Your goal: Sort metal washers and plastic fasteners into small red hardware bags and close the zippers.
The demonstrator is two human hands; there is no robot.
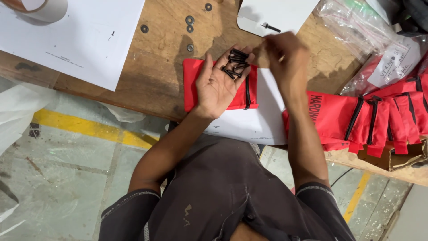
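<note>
Black screws (235, 63): a small heap at frame centre, lying on the fingers of the left hand (218, 82), palm up and open above a red zip pouch (195, 85). Right hand (285, 56): blurred, fingers pinched; contents indeterminable. Step judged: counting screws out. Next calls for steady single picks. Washers (190, 20) on the wooden bench (151, 76), upper centre; more red pouches (379, 118), right.

Motion blurs the right hand (285, 56), hiding whatever its fingertips pinch; the tape roll (38, 8) is cut off.
</note>
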